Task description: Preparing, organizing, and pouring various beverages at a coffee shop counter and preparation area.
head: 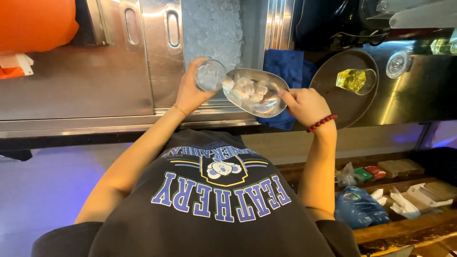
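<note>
My left hand (192, 92) grips a clear glass (210, 74) tilted sideways, with ice inside it. My right hand (307, 105) holds a metal scoop (266, 97) loaded with ice cubes (248, 88). The scoop's tip touches the mouth of the glass. Both are held over the front edge of an open ice bin (214, 28) full of ice, set into a steel counter (76, 85). A red bead bracelet (322, 122) circles my right wrist.
A blue cloth (285, 64) lies right of the bin. A round dark tray (333, 90) carries a glass of yellow liquid (354, 80). An orange object (33, 24) sits at the far left. A low shelf holds a blue bag (357, 207) and white packets (404, 200).
</note>
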